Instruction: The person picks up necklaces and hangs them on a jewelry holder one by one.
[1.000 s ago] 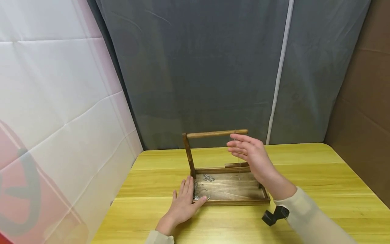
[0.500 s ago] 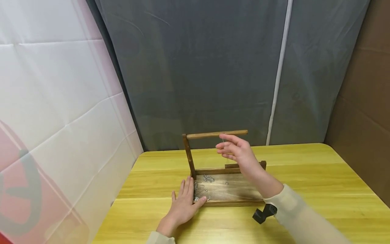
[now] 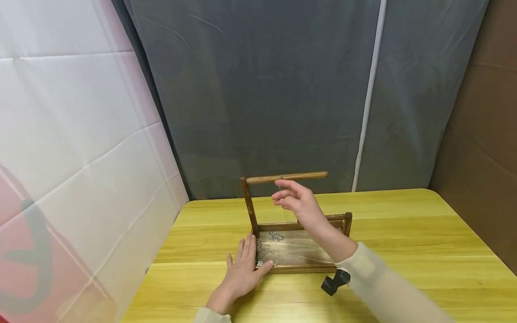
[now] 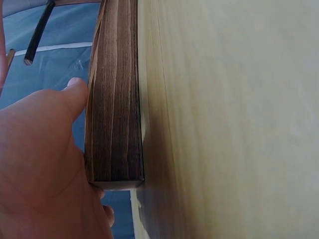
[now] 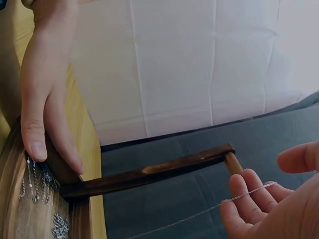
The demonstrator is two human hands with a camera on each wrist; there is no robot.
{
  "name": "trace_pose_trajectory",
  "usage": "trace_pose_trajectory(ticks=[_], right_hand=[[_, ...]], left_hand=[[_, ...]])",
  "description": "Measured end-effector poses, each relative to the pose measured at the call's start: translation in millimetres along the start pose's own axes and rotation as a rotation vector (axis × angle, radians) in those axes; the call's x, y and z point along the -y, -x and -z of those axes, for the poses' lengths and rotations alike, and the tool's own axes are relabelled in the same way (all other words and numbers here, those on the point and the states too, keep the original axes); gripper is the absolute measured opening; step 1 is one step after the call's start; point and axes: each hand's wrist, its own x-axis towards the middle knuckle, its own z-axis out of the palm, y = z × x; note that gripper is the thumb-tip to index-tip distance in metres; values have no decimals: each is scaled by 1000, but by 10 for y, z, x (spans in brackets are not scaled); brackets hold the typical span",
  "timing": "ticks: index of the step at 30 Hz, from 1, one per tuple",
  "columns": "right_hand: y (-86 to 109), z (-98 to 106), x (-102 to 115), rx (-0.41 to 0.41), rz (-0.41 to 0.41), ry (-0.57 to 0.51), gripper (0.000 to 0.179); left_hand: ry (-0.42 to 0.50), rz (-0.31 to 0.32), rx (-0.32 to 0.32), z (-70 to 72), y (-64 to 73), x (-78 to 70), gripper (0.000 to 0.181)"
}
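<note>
Right wrist view: a thin silver chain (image 5: 194, 215) is being carried across the loosely bent fingers of the right hand (image 5: 281, 209), over at four o'clock, the thumb being held apart and nothing being clenched. Toward eight o'clock, more chains (image 5: 35, 184) are being overhung by the thumb of the left hand (image 5: 47, 94).

Now the head view: the wooden tray (image 3: 303, 269) is being touched at its nine o'clock end by the left hand, its fingers being stretched straight, released rather than gripping. A long bar (image 3: 303, 176) is being borne by a post (image 3: 250, 206) at the tray's ten o'clock corner. Just below that bar the right hand is being held; whether the chain is being looped over the bar cannot be told.

Left wrist view: the tray's dark wall (image 4: 114, 99) is being touched by the left thumb from nine o'clock.
</note>
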Motion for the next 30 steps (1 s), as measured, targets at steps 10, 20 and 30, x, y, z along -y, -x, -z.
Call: trace_pose_trajectory(ticks=[10,20,30], right_hand=[[3,-181,-48,28,1,-6,42],[28,-297,-58,29,10,16,43],[36,-376,-60,45,48,41,44]], left_hand=[[-14,17,10,39,48,-27,98],[3,-10,-3,42,53,-41,96],[2,3,8,35,79,-56,96]])
